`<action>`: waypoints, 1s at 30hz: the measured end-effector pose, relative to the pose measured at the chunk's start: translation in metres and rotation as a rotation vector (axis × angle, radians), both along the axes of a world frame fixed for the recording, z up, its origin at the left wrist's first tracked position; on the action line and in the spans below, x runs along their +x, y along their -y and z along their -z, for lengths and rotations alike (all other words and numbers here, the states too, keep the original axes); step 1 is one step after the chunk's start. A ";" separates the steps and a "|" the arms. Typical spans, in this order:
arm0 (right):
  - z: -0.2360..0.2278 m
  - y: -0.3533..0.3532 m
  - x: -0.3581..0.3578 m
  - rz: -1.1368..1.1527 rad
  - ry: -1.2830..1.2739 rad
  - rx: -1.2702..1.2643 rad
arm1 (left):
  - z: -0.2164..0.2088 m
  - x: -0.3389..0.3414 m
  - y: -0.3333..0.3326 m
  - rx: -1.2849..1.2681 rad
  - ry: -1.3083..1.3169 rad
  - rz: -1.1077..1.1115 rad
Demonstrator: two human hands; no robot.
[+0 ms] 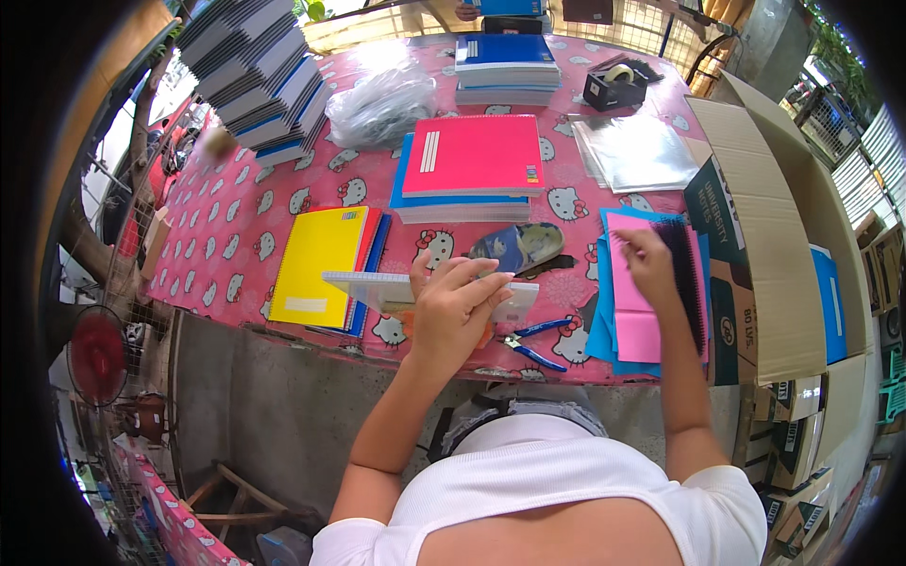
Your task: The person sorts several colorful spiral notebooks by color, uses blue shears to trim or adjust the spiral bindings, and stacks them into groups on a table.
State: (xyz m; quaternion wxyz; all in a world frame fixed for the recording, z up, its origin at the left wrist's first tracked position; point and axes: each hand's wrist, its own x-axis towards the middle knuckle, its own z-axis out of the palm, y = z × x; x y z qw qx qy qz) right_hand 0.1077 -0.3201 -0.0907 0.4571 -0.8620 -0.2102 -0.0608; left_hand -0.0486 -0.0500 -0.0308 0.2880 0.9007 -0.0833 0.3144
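Note:
My left hand (458, 307) is closed around a block of white pages (363, 284), held on edge above the table's near side. My right hand (647, 264) hovers at the pink cover sheets (634, 330) with its fingers curled together; whatever is between the fingertips is too small to tell. Black spiral coils (678, 259) lie on the pink sheets beside that hand, and blue covers (601, 325) show underneath. Blue-handled cutting pliers (534, 345) rest just right of my left hand. Behind the pages lies a blue patterned slipper-shaped thing (519, 247).
Left stands a pile with a yellow notebook (316, 259) on top. Ahead are a red-covered notebook stack (479, 156), blue notebooks (505, 66), a plastic bag (382, 106), clear sleeves (642, 151) and a tape dispenser (615, 87). An open cardboard box (769, 226) borders the right side.

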 end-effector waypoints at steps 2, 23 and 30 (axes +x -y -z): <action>-0.035 -0.029 -0.057 -0.192 -0.056 0.102 | -0.001 0.002 -0.002 -0.010 -0.013 0.037; -0.082 -0.077 -0.097 -0.290 0.080 0.011 | -0.003 -0.001 0.003 -0.022 0.027 -0.010; -0.084 -0.080 -0.099 -0.345 0.259 -0.174 | -0.002 -0.004 0.004 -0.043 0.030 0.000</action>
